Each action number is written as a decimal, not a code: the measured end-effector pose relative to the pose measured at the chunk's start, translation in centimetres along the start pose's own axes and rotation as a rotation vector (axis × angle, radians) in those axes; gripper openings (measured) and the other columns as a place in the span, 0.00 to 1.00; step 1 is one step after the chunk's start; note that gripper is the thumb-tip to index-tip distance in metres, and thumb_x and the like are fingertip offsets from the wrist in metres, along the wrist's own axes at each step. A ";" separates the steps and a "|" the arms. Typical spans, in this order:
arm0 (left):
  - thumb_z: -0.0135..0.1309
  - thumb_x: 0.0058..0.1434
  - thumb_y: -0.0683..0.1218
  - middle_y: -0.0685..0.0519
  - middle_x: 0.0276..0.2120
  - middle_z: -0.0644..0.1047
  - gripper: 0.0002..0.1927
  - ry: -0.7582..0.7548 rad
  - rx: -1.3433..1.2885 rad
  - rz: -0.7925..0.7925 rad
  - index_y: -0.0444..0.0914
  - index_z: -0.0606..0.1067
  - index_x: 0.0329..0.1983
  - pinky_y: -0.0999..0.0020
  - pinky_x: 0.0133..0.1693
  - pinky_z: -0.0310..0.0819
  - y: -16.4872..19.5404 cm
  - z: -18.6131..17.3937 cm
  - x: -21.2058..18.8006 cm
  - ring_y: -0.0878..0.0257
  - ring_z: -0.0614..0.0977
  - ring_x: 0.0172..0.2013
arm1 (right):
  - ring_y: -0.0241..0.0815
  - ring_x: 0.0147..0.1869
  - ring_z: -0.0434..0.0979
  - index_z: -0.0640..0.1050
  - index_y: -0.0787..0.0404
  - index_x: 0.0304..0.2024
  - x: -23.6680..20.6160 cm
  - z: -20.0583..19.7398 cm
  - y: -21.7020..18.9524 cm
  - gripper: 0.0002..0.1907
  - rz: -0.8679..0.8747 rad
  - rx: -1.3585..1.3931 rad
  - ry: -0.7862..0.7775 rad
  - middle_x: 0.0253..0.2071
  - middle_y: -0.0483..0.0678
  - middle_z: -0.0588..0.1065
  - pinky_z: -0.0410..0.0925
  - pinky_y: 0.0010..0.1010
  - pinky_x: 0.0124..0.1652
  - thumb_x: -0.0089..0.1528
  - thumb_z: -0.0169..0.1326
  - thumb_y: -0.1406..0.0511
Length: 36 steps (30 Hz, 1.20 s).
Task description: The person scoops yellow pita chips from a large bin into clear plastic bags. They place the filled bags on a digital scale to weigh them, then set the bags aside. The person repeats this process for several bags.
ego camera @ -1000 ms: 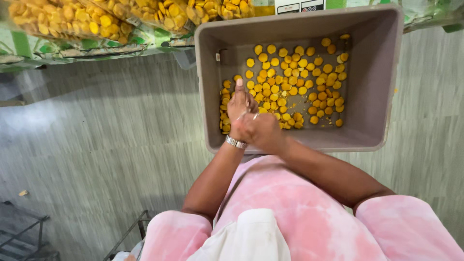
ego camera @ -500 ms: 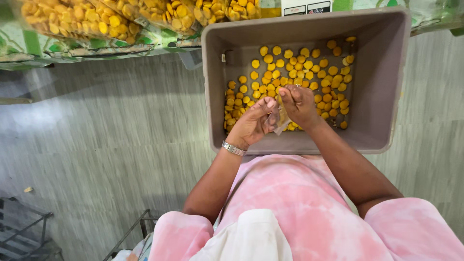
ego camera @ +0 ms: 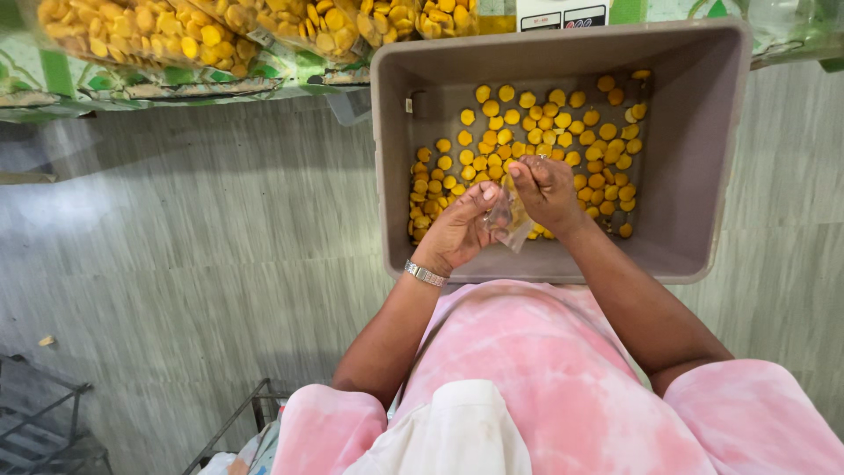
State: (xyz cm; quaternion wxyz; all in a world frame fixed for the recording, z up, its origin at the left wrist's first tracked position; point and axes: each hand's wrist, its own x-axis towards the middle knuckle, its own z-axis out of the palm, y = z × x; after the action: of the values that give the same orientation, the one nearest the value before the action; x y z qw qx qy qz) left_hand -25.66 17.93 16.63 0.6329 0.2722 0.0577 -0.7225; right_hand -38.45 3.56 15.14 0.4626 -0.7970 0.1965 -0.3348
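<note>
A grey plastic tub (ego camera: 694,167) rests on my lap, its bottom strewn with several small round yellow-orange snack pieces (ego camera: 527,123). Over the tub's near side, my left hand (ego camera: 457,230), with a metal watch band on the wrist, and my right hand (ego camera: 545,189) both pinch a small clear plastic bag (ego camera: 505,218). The bag hangs between my fingers, its mouth pulled apart. Whether anything is inside the bag cannot be made out.
Clear bags filled with the same yellow pieces (ego camera: 202,35) lie on a green patterned surface along the top left. A grey wood-grain floor (ego camera: 176,246) spreads below. A dark wire rack (ego camera: 44,422) stands at the bottom left.
My hands were pressed together over the tub's near edge; now they have moved apart and forward, stretching the clear bag between them.
</note>
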 end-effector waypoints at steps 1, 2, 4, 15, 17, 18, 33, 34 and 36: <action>0.57 0.70 0.47 0.62 0.37 0.75 0.05 -0.036 -0.004 0.015 0.44 0.72 0.44 0.68 0.40 0.75 -0.2 -0.2 0.1 0.70 0.78 0.36 | 0.49 0.27 0.71 0.70 0.68 0.30 0.1 0.1 -0.1 0.14 0.015 0.003 -0.002 0.26 0.53 0.69 0.63 0.36 0.29 0.70 0.55 0.71; 0.57 0.72 0.46 0.62 0.37 0.75 0.05 -0.073 -0.008 0.031 0.43 0.72 0.45 0.68 0.40 0.75 -0.3 -0.5 0.2 0.70 0.77 0.36 | 0.49 0.26 0.70 0.69 0.67 0.29 0.3 0.1 -0.2 0.15 0.030 0.007 -0.004 0.25 0.53 0.69 0.63 0.36 0.28 0.70 0.55 0.71; 0.58 0.72 0.43 0.58 0.39 0.76 0.05 0.000 0.064 0.106 0.39 0.73 0.44 0.70 0.40 0.74 -0.6 -1.0 0.4 0.69 0.78 0.38 | 0.47 0.25 0.69 0.68 0.67 0.29 0.8 0.1 -0.8 0.16 0.058 -0.001 -0.017 0.25 0.52 0.68 0.62 0.35 0.29 0.71 0.56 0.70; 0.58 0.62 0.31 0.55 0.38 0.74 0.14 0.225 0.689 0.650 0.36 0.65 0.39 0.74 0.43 0.77 -0.6 -0.6 1.7 0.71 0.76 0.40 | 0.30 0.39 0.75 0.75 0.62 0.45 0.7 0.4 -3.6 0.11 0.484 0.133 -0.077 0.38 0.43 0.76 0.71 0.23 0.38 0.63 0.63 0.67; 0.57 0.63 0.31 0.56 0.38 0.74 0.12 0.237 0.603 0.601 0.37 0.66 0.38 0.74 0.39 0.77 -0.5 -0.4 1.6 0.70 0.76 0.37 | 0.29 0.38 0.74 0.77 0.62 0.45 0.2 0.6 -2.5 0.07 0.643 0.267 -0.081 0.37 0.42 0.76 0.69 0.22 0.37 0.65 0.58 0.68; 0.56 0.62 0.32 0.55 0.38 0.74 0.09 0.271 0.688 0.609 0.35 0.69 0.38 0.73 0.38 0.78 -0.4 -0.2 1.5 0.69 0.77 0.36 | 0.28 0.37 0.73 0.77 0.62 0.45 0.1 0.8 -2.0 0.06 0.722 0.337 -0.085 0.37 0.42 0.76 0.68 0.21 0.37 0.66 0.56 0.68; 0.59 0.58 0.34 0.48 0.40 0.73 0.17 0.694 1.310 0.844 0.35 0.81 0.52 0.68 0.36 0.75 3.2 0.0 0.3 0.60 0.78 0.32 | 0.52 0.45 0.77 0.83 0.58 0.55 1.0 -0.7 -3.7 0.20 0.038 -0.311 -0.221 0.44 0.55 0.72 0.72 0.39 0.44 0.61 0.57 0.74; 0.56 0.58 0.32 0.47 0.43 0.73 0.19 0.682 1.327 0.856 0.36 0.81 0.53 0.68 0.37 0.77 3.0 0.0 0.5 0.59 0.79 0.34 | 0.53 0.45 0.77 0.83 0.58 0.54 1.3 -0.7 -3.6 0.18 0.115 -0.348 -0.190 0.45 0.55 0.73 0.72 0.39 0.44 0.62 0.57 0.73; 0.53 0.57 0.30 0.45 0.51 0.73 0.25 0.642 1.434 0.898 0.37 0.79 0.58 0.66 0.41 0.79 2.8 0.1 0.8 0.58 0.81 0.39 | 0.54 0.45 0.76 0.84 0.58 0.52 1.6 -0.9 -3.4 0.14 0.268 -0.418 -0.129 0.46 0.56 0.73 0.72 0.40 0.45 0.64 0.59 0.72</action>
State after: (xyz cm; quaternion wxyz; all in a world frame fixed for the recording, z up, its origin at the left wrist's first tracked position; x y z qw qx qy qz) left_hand -23.05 16.61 17.12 0.4872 0.7867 -0.3440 -0.1594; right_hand -37.96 3.69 18.99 0.3395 -0.8619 0.3356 -0.1710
